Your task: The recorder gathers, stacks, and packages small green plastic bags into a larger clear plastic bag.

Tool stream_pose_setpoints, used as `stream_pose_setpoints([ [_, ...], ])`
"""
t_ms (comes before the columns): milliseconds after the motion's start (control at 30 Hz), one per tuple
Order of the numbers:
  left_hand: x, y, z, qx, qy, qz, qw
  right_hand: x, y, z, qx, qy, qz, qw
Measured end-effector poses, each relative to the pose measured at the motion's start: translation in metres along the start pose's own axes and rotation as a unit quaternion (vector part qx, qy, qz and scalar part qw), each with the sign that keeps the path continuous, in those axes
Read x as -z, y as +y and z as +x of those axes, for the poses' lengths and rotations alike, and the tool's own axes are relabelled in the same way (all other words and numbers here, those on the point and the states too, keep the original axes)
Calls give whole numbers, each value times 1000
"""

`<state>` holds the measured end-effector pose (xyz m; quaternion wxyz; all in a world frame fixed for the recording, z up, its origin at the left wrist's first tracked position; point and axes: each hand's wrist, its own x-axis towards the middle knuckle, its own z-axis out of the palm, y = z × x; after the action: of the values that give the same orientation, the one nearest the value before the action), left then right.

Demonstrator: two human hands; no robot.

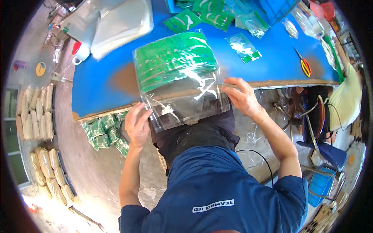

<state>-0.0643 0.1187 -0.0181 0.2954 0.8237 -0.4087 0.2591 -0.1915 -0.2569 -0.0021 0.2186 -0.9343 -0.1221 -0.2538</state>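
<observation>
A large transparent plastic bag [184,101] lies over the front edge of the blue table, its near end hanging toward my lap. Inside its far part sits a row of green packets [175,56], packed close together. My left hand [138,124] pinches the bag's left side near the open-looking lower corner. On the opposite side, my right hand [244,97] grips the bag's edge between thumb and fingers. The near part of the bag is see-through and holds nothing I can make out.
Loose green packets [211,17] and a blue crate [276,11] are at the table's far side. Scissors [305,66] lie to the right. Stacked plastic sheets [122,23] and a white mug [81,52] stand left. Green bundles [103,132] rest below the table; a chair [326,151] stands right.
</observation>
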Motion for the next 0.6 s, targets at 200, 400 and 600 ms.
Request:
stream_pose_setpoints([
  [200, 3, -1, 6, -34, 1, 14, 999, 6, -2, 9, -24, 7, 23, 999],
  [400, 33, -15, 90, 82, 34, -177, 980, 36, 29, 102, -104, 92, 147, 979],
  [600, 93, -58, 234, 169, 94, -329, 924, 100, 35, 238, -68, 141, 221, 963],
])
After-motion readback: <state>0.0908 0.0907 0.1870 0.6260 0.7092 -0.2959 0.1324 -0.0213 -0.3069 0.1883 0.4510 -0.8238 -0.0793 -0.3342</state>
